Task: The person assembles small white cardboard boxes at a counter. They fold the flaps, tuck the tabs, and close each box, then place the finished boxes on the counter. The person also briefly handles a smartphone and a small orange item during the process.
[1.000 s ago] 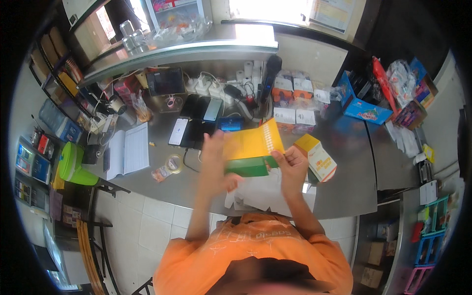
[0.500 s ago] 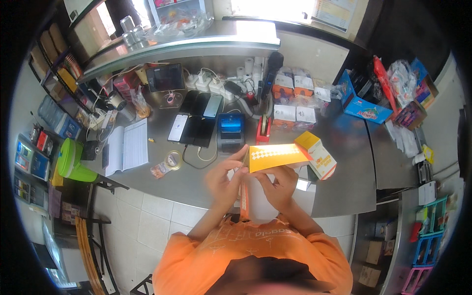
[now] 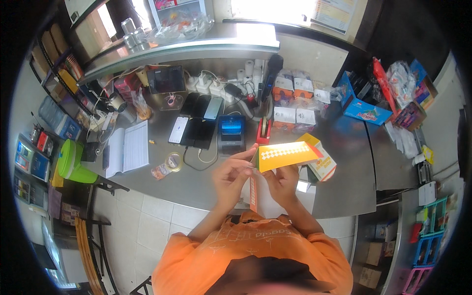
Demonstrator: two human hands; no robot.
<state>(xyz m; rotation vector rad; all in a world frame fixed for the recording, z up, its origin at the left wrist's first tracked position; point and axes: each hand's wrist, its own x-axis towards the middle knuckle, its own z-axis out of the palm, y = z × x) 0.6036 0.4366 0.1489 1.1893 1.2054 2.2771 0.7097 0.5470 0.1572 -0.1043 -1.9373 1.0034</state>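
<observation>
Above the near edge of the metal counter I hold a yellow-orange cardboard carton (image 3: 287, 154) with a white checkered strip, its walls partly folded. My left hand (image 3: 231, 177) pinches its left end, the fingers closed on the edge. My right hand (image 3: 284, 186) grips it from beneath, and the carton hides some of those fingers. Below and between my hands are a white sheet or panel (image 3: 268, 196) and an orange strip with a white pattern (image 3: 253, 191); I cannot tell whether they join the carton. A yellow-and-white carton (image 3: 323, 164) lies just behind, on the right.
A small printer (image 3: 231, 137), several phones (image 3: 199, 132) and a red tape dispenser (image 3: 264, 130) stand beyond my hands. An open notebook (image 3: 129, 147) and a tape roll (image 3: 173, 161) lie left. Wrapped boxes (image 3: 295, 115) and a blue box (image 3: 364, 105) fill the back right.
The held carton has shifted a little to the right and tilted, showing a green edge at its left end. My left hand has moved right with it.
</observation>
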